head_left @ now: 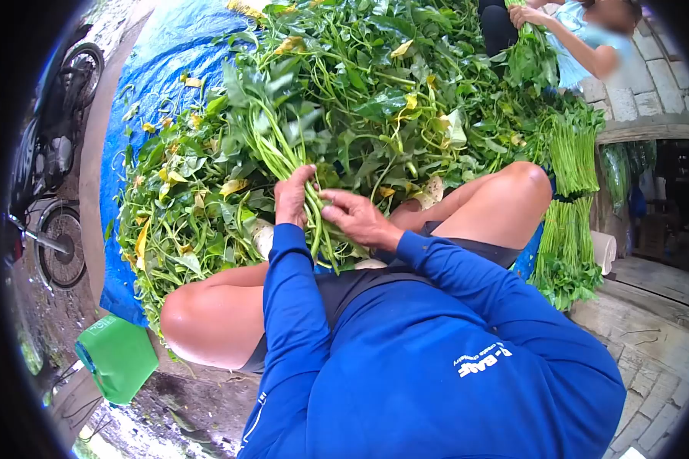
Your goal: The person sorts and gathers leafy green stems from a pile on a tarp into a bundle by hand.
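My left hand is wrapped round a bunch of leafy green stems, whose leaves point away from me and whose cut ends hang toward my lap. Close beside it, my right hand pinches at the lower stems of the same bunch, thumb and fingers together. Exactly which stems sit between those fingers is hard to make out. Under and beyond both hands spreads a large heap of loose leafy greens, with some yellowed leaves mixed in.
A blue tarp lies under the heap. Stacked bundles of greens stand at the right. Another person at the upper right holds greens. A green container is at lower left, and a motorcycle stands at far left.
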A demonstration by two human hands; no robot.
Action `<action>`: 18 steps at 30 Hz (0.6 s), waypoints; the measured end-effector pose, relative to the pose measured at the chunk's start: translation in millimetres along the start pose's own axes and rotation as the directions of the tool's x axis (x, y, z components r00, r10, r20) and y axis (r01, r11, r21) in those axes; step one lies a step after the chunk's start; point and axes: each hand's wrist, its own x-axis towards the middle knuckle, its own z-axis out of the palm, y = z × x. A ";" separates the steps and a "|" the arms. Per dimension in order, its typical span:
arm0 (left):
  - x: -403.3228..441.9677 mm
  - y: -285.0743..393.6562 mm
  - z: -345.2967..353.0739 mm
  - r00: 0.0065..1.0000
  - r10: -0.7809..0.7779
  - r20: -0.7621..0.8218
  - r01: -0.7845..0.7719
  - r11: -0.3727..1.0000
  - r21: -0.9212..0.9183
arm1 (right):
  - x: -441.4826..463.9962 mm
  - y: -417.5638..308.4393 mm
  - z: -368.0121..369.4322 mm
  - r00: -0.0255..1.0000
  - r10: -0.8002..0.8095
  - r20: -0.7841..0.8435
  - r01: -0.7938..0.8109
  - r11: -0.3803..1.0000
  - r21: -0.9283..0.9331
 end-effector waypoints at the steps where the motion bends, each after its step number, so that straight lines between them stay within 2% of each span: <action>1: -8.0 16.6 1.3 0.998 0.064 -0.012 -0.064 0.997 0.032 | -10.6 -36.2 -9.3 0.997 0.065 -0.031 -0.063 0.996 0.056; 2: -15.2 33.4 0.3 0.995 0.090 -0.035 -0.088 0.995 0.049 | -11.0 -38.7 -17.4 0.995 0.015 -0.101 -0.028 0.992 -0.125; 3: -17.5 49.2 -1.7 0.991 0.126 -0.056 -0.122 0.990 0.064 | -8.5 -44.0 -28.9 0.989 -0.134 -0.054 0.103 0.917 -0.385; 5: -18.6 71.5 -8.3 0.979 0.194 -0.059 -0.193 0.981 0.029 | -3.1 -47.7 -44.4 0.977 -0.143 0.157 0.204 0.843 -0.498; 6: -26.0 84.4 -7.7 0.982 0.182 -0.057 -0.181 0.983 0.024 | 0.0 -39.0 -40.4 0.933 -0.332 0.138 0.357 0.812 -0.462; 7: -34.3 95.4 -6.8 0.984 0.167 -0.055 -0.167 0.986 0.018 | 2.5 -44.8 -42.5 0.915 -0.373 0.155 0.401 0.791 -0.462; 9: -34.4 101.3 -15.7 0.965 0.243 -0.094 -0.241 0.970 0.035 | 4.6 -58.6 -46.1 0.873 -0.449 0.193 0.485 0.748 -0.453; 11: -40.3 108.6 -22.1 0.934 0.333 -0.129 -0.329 0.943 0.047 | 0.4 -69.6 -46.7 0.828 -0.545 0.132 0.523 0.664 -0.535; 13: -44.5 115.7 -24.1 0.900 0.368 -0.234 -0.369 0.929 0.043 | -3.5 -89.2 -51.7 0.726 -0.680 0.104 0.591 0.538 -0.602; 16: -50.5 123.1 -25.4 0.858 0.399 -0.322 -0.418 0.908 0.011 | -8.5 -88.8 -54.8 0.818 -0.554 0.154 0.550 0.678 -0.487; 18: -58.4 128.9 -22.1 0.831 0.419 -0.365 -0.442 0.897 0.022 | -11.2 -85.9 -44.4 0.842 -0.526 0.122 0.521 0.733 -0.437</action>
